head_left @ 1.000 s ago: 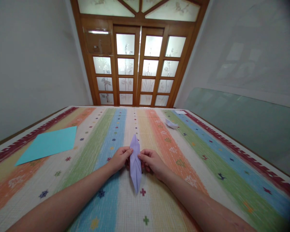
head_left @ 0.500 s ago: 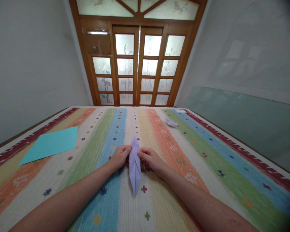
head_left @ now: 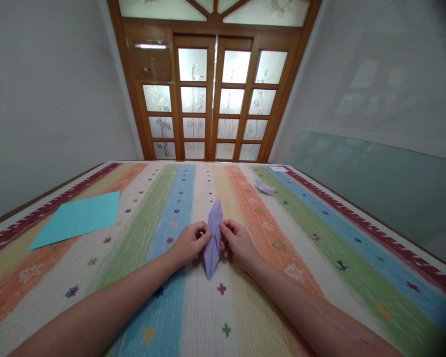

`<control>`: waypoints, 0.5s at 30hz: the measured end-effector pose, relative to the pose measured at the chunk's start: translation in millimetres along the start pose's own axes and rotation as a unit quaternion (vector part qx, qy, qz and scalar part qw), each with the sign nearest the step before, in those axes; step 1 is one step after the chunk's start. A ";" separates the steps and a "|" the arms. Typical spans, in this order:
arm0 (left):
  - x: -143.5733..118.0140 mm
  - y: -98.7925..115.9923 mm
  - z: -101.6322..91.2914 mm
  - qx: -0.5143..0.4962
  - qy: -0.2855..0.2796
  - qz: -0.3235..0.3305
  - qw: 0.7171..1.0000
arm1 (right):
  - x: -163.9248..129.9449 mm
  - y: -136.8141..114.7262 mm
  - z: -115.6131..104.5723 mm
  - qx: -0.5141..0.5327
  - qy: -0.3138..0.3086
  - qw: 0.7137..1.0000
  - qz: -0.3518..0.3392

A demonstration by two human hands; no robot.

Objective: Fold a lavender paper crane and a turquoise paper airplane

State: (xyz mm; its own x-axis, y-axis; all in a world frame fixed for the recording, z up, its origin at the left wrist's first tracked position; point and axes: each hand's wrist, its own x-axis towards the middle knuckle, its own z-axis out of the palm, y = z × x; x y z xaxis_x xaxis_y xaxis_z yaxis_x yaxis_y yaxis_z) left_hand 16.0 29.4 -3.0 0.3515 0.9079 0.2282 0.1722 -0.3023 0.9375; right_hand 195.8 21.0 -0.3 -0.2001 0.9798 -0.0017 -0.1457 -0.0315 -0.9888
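**Lilac paper pinched between two hands**

Lilac folded paper (head_left: 213, 239), long and pointed at both ends, stood at the middle of the head view, its near tip low over the striped cloth of the counter (head_left: 319, 233) and its far tip raised and tilted a little to the right. The left hand (head_left: 189, 244) pinched its left edge between thumb and fingertips; the right hand (head_left: 238, 243) pinched the right edge the same way, both closed on the paper about its middle, with the forearms running in from the near edge.

A turquoise sheet (head_left: 78, 219) lay flat at the far left, well apart from the hands. A small white folded piece (head_left: 264, 187) sat far to the right, with a white slip (head_left: 278, 169) beyond it near the red border. Wooden doors with frosted panes (head_left: 215, 99) closed off the far end.

As a judgement, the thin layers could slip against each other under uneven pressure from the two pinches, which would spoil the crease lines; a hard pull outward could also tear the paper at its narrow waist.

Against the picture half a second before, the paper had been lifted and turned: its near tip sat farther from the person, its far tip leaned right, and both hands had closed in tighter on it. The other papers had kept their places.
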 end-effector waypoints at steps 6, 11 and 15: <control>-1.7 13.7 -2.2 0.055 0.065 0.064 0.994 | -6.9 -4.5 2.1 -0.016 -0.008 1.000 -0.026; -13.1 27.1 -0.5 0.183 0.093 0.176 0.963 | -10.6 -5.8 2.5 -0.048 -0.071 0.995 -0.055; -20.0 29.6 -1.3 0.260 0.095 0.238 0.931 | -14.6 -7.8 1.6 -0.020 -0.121 0.990 -0.074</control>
State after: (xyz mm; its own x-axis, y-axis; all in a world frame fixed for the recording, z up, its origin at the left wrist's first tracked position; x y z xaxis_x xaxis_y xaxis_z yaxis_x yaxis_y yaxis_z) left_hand 12.9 2.7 20.5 0.3411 0.6553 0.6740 0.4776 -0.7383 0.4762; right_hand 198.4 6.6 7.6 -0.4069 0.8966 0.1745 -0.1527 0.1216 -0.9808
